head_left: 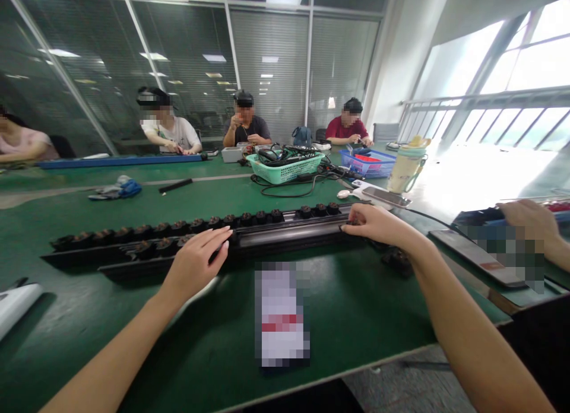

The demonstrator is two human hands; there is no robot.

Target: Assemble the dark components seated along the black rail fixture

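1. Black channel rail, near one (289, 234): lies across the green bench (214, 342) in front of the wearer, its bright inner groove bare between the two hands.
2. Left hand (200, 251): fingers curved over the near rail, beside the round black fittings seated at its left end; whether it grips or only rests, cannot tell.
3. Right hand (367, 222): thumb and fingers pinched on a small dark fitting (354, 223) at the rail's right part.
4. Step in hand, as judged: setting or adjusting that fitting in the groove. Next move calls for the left hand to steady the rail while the right keeps the piece square to the groove.
5. Far rail (71, 259): just behind, roughly parallel, bearing a row of round fittings (229, 219) with copper-coloured tops; a gap shows toward its right.
6. Loose dark parts (396, 261): on the bench, below the right forearm.
7. Phone (280, 318): nearer the bench edge, screen blurred out.
8. Green basket (285, 172): beyond the rails, heaped with black cables.
9. Co-worker's hand (534, 226): at far right, well apart from the rails.
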